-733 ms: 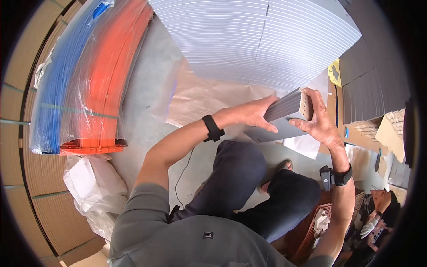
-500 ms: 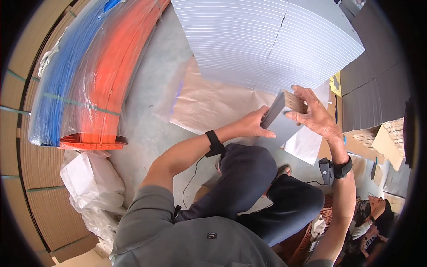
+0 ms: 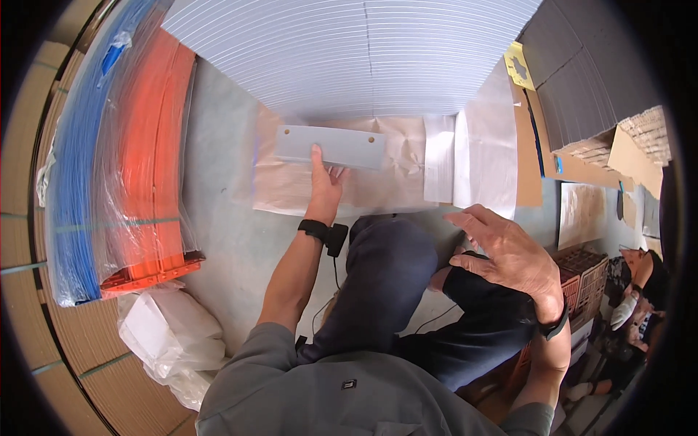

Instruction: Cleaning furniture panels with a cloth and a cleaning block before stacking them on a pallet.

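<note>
A light grey flat panel (image 3: 345,149) with a round hole near each end lies level over brown paper, in front of a tall stack of thin whitish sheets (image 3: 320,58). My left hand (image 3: 327,185) grips its near edge, thumb on top and fingers underneath. Whether it is one panel or several together, I cannot tell. Over my right knee, my right hand (image 3: 505,251) hangs empty, its thumb and fingers apart and slightly bent.
Brown paper (image 3: 403,156) covers the floor before the stack, with a pale strip (image 3: 438,163) on it. Plastic-wrapped orange (image 3: 149,145) and blue lengths (image 3: 87,152) stand left, beside a white bag (image 3: 171,327). Cardboard (image 3: 618,149), a crate (image 3: 582,280) and another person (image 3: 632,298) are at right.
Both hands held a bundle of grey panels on edge. Now my left hand has the panel laid flat further left, and my right hand has let go and drawn back toward me.
</note>
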A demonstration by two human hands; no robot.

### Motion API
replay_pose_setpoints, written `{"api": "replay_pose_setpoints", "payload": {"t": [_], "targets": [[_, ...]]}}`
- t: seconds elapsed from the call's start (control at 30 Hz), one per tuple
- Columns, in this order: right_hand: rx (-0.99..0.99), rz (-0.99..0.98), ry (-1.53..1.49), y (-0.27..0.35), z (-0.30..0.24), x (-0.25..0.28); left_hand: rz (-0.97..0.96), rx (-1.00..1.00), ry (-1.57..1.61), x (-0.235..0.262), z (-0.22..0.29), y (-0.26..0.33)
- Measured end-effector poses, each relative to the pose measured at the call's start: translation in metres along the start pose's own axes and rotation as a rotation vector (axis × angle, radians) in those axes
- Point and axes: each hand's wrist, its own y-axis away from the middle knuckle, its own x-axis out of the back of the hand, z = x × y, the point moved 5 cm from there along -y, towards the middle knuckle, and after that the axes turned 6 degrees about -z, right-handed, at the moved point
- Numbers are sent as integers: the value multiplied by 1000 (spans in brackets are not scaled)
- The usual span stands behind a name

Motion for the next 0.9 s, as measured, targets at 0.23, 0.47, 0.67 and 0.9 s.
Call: {"api": "replay_pose_setpoints", "payload": {"t": [0.23, 0.47, 0.67, 0.9], "targets": [[37, 96, -7, 9, 40, 21, 144, -95, 68, 3, 1, -48], [17, -16, -144, -32, 132, 32, 109, -94, -8, -7, -10, -71], [-101, -88, -193, -111, 191, 16, 111, -98, 63, -3, -7, -80], [-88, 57, -428, -198, 220, -37, 151, -77, 70, -6, -13, -86]]}}
